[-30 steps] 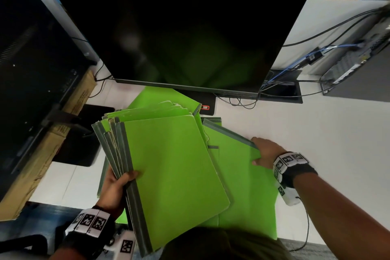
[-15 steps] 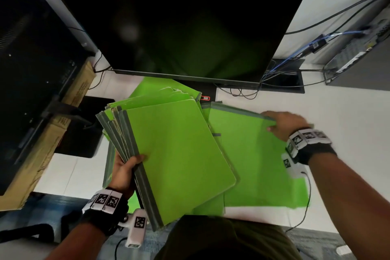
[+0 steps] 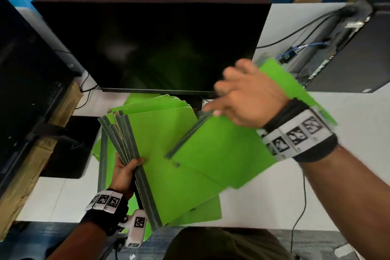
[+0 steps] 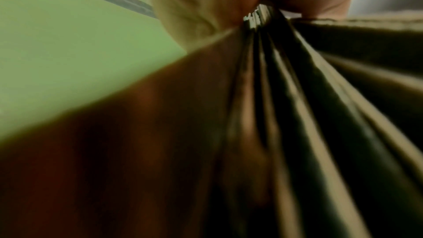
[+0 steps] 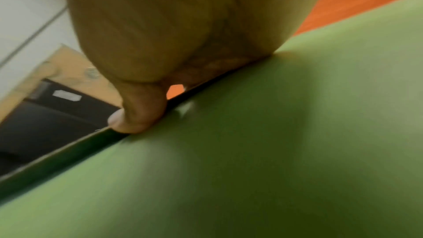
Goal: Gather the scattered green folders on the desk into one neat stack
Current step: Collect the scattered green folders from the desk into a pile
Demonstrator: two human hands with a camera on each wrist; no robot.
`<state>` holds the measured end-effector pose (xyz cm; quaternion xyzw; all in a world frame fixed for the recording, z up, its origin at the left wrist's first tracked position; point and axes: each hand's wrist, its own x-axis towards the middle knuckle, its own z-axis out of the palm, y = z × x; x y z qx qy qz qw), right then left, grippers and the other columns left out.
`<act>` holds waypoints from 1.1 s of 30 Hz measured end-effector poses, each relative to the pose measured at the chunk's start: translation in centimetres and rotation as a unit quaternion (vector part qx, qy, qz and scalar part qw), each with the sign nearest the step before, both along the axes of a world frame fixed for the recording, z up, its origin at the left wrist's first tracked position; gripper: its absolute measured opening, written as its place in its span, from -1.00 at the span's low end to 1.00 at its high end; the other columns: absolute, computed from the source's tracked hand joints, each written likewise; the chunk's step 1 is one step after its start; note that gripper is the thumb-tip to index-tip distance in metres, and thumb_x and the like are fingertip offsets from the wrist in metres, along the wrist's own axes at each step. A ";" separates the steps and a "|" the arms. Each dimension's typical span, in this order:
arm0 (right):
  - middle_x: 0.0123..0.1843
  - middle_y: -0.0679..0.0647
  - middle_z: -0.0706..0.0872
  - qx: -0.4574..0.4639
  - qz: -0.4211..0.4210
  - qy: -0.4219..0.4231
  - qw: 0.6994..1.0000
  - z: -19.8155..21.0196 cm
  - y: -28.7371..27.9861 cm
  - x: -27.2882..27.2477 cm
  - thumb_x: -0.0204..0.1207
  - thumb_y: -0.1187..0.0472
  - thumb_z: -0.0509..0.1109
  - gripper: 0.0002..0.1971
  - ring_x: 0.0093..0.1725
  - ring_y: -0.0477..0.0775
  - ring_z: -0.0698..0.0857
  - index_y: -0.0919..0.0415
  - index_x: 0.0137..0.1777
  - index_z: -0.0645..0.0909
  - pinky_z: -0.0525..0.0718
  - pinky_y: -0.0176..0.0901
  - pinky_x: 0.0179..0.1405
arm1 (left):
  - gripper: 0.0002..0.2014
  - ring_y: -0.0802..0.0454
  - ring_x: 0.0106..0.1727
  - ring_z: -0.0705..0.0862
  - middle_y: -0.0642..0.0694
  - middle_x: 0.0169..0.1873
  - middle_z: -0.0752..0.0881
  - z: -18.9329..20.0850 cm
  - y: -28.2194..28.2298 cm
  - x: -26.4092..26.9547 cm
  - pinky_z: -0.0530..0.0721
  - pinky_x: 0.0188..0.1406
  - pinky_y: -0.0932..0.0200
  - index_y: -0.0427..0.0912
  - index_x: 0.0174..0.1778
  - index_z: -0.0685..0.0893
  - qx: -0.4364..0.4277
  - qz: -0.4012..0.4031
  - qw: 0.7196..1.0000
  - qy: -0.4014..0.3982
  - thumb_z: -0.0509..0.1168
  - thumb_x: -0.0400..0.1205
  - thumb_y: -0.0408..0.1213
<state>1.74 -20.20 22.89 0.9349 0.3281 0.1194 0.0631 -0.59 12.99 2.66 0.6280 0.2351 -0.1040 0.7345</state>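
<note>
My left hand [image 3: 124, 170] grips a fanned stack of green folders [image 3: 166, 150] by their grey spines, held above the desk's near edge. In the left wrist view those spines [image 4: 258, 19] run up into the palm. My right hand [image 3: 242, 99] holds one more green folder [image 3: 221, 154] by its grey spine edge, lifted and tilted over the right side of the stack. The right wrist view shows the thumb pressed on that folder's dark edge [image 5: 142, 115]. Other green folders [image 3: 202, 211] lie flat on the desk under the stack, mostly hidden.
A large dark monitor [image 3: 158, 44] stands just behind the folders, a second dark screen [image 3: 25, 82] at the left on a cardboard box [image 3: 27, 167]. A computer case [image 3: 346, 55] with cables sits back right. White desk surface [image 3: 337, 186] lies at the right.
My right hand has lifted the folder off the desk and swung it up and left over the held stack. The left hand keeps the stack almost where it was.
</note>
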 end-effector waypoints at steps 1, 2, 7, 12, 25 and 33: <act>-0.32 -0.21 0.59 -0.012 0.042 0.037 0.998 -0.4 1.5 0.3 0.54 -0.18 0.23 -0.72 -0.14 0.04 0.49 -0.29 0.11 0.72 0.44 0.06 0.06 | -0.60 0.02 -0.35 0.73 -0.13 -0.21 0.71 0.0 0.0 0.1 0.73 -0.40 0.13 -0.05 0.07 0.53 -0.001 -0.004 1.000 -0.003 0.24 0.52 -0.67; -0.31 -0.24 0.61 -0.018 0.078 0.067 0.995 -0.9 2.9 0.7 0.53 -0.20 0.27 -0.74 -0.13 0.02 0.49 -0.30 0.09 0.74 0.47 0.08 0.06 | -0.59 0.01 -0.32 0.73 -0.14 -0.18 0.69 0.1 -0.1 0.0 0.73 -0.38 0.14 -0.05 0.06 0.53 -0.003 -0.006 1.000 -0.007 0.24 0.51 -0.67; -0.05 -0.30 0.65 -0.063 0.184 0.158 0.968 -3.8 9.2 3.0 0.44 -0.23 0.35 -0.71 0.13 -0.02 0.50 -0.29 0.14 0.70 0.16 0.16 0.54 | -0.58 0.03 -0.32 0.70 -0.07 -0.27 0.69 0.3 -0.1 -1.5 0.69 -0.36 0.15 -0.07 0.04 0.51 -0.013 -0.018 1.000 -0.003 0.23 0.50 -0.71; 0.36 -0.09 0.58 -0.111 0.236 0.204 0.943 -9.4 15.4 3.8 0.45 -0.15 0.38 -0.62 0.49 0.07 0.39 -0.16 0.27 0.63 -0.13 0.17 0.63 | -0.52 0.14 -0.39 0.68 0.06 -0.39 0.71 0.1 -0.3 -3.6 0.65 -0.47 0.23 -0.21 0.22 0.44 -0.050 -0.033 0.998 0.000 0.16 0.47 -0.76; 0.53 0.32 0.34 0.325 -0.598 0.415 0.603 -20.0 3.2 -3.1 0.22 -0.36 0.52 0.06 0.51 0.39 0.36 0.29 0.56 0.24 0.39 0.19 0.48 | -0.10 -0.18 0.28 0.59 -0.13 0.28 0.62 -0.5 0.7 -5.5 0.50 0.14 0.16 -0.03 0.52 0.26 -0.060 -0.042 0.996 0.044 0.46 0.28 -0.54; 0.53 0.14 0.41 0.267 -0.561 0.428 0.656 -26.2 2.4 -5.6 -0.01 -0.53 0.40 0.12 0.52 0.27 0.37 -0.02 0.56 0.27 0.32 0.20 0.51 | 0.16 -0.10 0.37 0.56 -0.09 0.39 0.57 -0.7 0.4 -4.6 0.47 0.28 0.06 -0.02 0.61 0.19 -0.067 -0.082 0.994 0.038 0.57 0.04 -0.32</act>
